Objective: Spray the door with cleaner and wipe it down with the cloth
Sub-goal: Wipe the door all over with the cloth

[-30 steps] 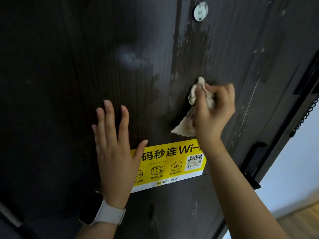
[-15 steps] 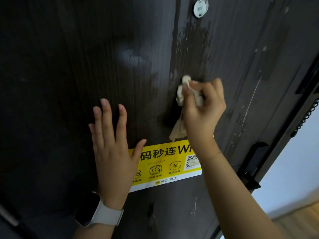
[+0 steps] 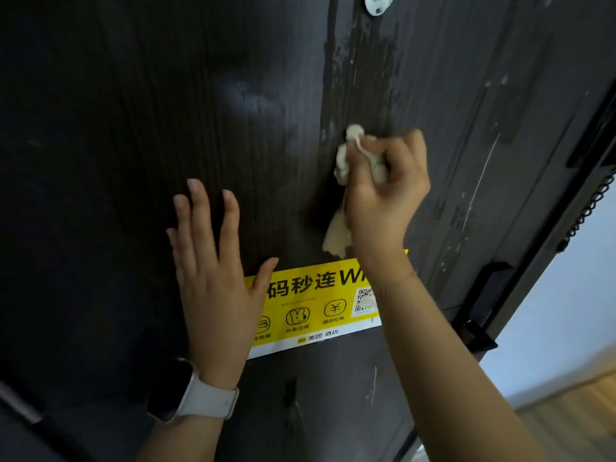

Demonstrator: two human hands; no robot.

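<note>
A dark wood-grain door fills the view, with wet streaks and worn patches above the middle. My right hand grips a bunched cream cloth and presses it against the door just above a yellow sticker; a loose corner of the cloth hangs below the fist. My left hand lies flat on the door with its fingers spread, to the left of the sticker and partly over its edge. A white-strapped watch sits on the left wrist. No spray bottle is in view.
A yellow Wi-Fi sticker with a QR code is stuck across the door's middle. A small round white disc sits at the top. The door's black edge with lock hardware is at right, beyond it a pale wall and wooden floor.
My right hand has carried the cloth leftward across the door and slightly up. The left hand has stayed flat in the same place.
</note>
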